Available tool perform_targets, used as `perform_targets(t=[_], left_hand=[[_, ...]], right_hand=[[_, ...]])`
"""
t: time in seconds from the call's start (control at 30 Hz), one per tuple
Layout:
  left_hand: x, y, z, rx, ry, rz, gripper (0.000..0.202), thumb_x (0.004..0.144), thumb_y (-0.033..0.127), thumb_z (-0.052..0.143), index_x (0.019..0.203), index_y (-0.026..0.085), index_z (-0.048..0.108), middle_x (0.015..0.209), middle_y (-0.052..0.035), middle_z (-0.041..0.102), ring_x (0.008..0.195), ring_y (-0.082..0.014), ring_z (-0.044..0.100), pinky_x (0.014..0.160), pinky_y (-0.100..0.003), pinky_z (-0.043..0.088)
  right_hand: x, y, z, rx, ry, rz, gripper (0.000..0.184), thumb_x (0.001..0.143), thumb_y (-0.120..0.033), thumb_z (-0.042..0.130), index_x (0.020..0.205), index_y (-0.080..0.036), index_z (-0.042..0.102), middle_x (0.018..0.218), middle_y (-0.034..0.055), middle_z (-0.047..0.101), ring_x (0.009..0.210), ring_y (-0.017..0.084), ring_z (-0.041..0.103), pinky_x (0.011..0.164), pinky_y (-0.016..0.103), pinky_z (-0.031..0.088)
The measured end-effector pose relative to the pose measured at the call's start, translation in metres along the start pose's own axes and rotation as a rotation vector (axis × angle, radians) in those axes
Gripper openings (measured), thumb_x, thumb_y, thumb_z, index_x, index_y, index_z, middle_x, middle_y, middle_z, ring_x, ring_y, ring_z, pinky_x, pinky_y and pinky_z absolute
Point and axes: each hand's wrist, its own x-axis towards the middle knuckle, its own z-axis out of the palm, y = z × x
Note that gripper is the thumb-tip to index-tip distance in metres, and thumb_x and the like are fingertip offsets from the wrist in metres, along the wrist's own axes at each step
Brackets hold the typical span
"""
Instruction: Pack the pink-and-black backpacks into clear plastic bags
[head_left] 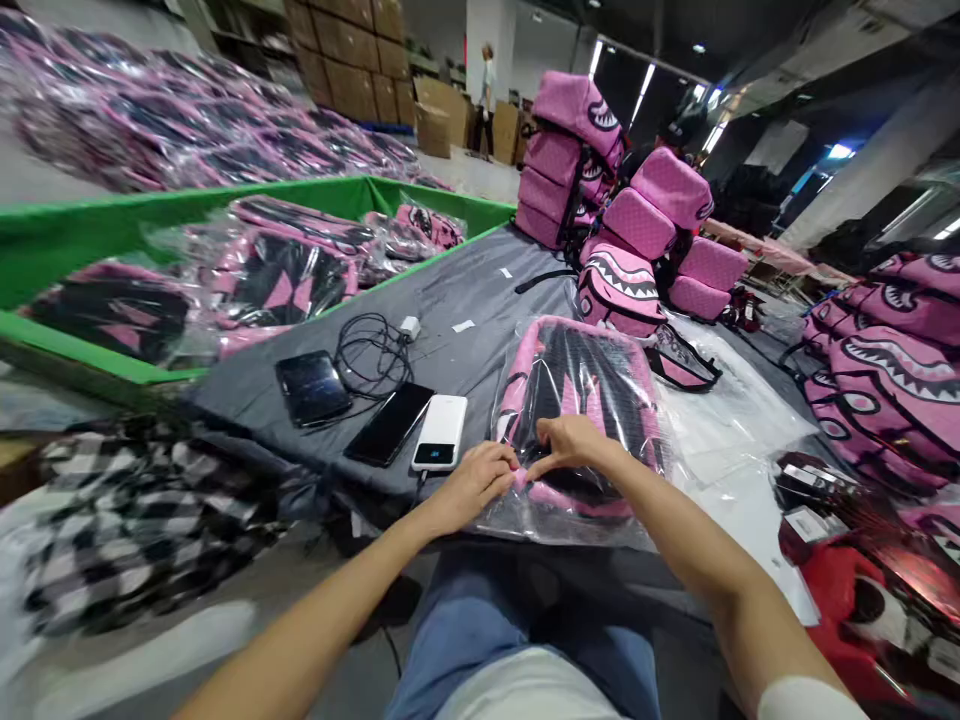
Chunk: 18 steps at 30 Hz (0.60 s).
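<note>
A pink and black backpack (571, 400) in a clear plastic bag (649, 515) lies flat before me on the grey-covered table. At its near left corner, my left hand (480, 485) has its fingers closed together on the pink edge, through the plastic. My right hand (574, 443) rests over the lower part of the backpack. Its thumb reaches that same corner, close to the left fingertips, with a gap between thumb and forefinger. Just left of my hands lie a white power bank (441, 430) and a black phone (390, 425).
A dark tablet-like device (313, 388) and a coiled black cable (371, 350) lie at left. Beyond stands a green-walled bin (82, 355) of wrapped backpacks. Stacked pink backpacks (619, 285) rise at the back; more (900, 370) are at right, near clear plastic sheets (739, 400).
</note>
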Motion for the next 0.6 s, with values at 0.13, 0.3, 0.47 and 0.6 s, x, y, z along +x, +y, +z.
perform_targets(t=[0.13,0.3,0.47,0.6], left_hand=[[0.000,-0.004,0.000,0.002,0.002,0.016,0.031,0.103,0.035,0.042,0.089,0.021,0.066,0.113,-0.0048,0.065,0.114,-0.0233,0.053,0.104,-0.042,0.038],[-0.002,-0.005,0.003,-0.004,0.014,-0.025,0.033,0.102,0.038,0.042,0.089,0.022,0.068,0.114,-0.0061,0.065,0.114,-0.0240,0.053,0.105,-0.043,0.040],[-0.001,0.002,-0.010,-0.187,0.076,-0.162,0.025,0.089,0.047,0.063,0.085,0.023,0.070,0.123,-0.0065,0.063,0.121,-0.0256,0.054,0.113,-0.043,0.036],[0.015,-0.017,-0.023,-0.399,0.470,-0.444,0.037,0.073,0.057,0.070,0.086,0.022,0.068,0.136,-0.0096,0.056,0.133,-0.0310,0.046,0.116,-0.044,0.034]], right_hand=[[-0.031,0.002,0.006,0.172,0.138,-0.057,0.018,0.092,-0.035,0.072,0.091,-0.018,0.066,0.079,0.0003,0.069,0.070,0.013,0.059,0.060,0.023,0.028],[-0.034,-0.030,0.035,0.174,0.061,-0.122,0.031,0.082,-0.047,0.078,0.096,-0.021,0.069,0.080,0.0009,0.071,0.075,0.018,0.063,0.060,0.025,0.026],[-0.020,-0.039,0.043,0.154,0.074,-0.090,0.040,0.078,-0.057,0.079,0.095,-0.022,0.069,0.083,0.0030,0.072,0.079,0.021,0.066,0.060,0.026,0.029],[-0.064,-0.004,0.066,0.201,0.389,-0.155,0.027,0.092,-0.049,0.064,0.082,-0.024,0.068,0.074,0.0034,0.067,0.071,0.020,0.065,0.064,0.029,0.042]])
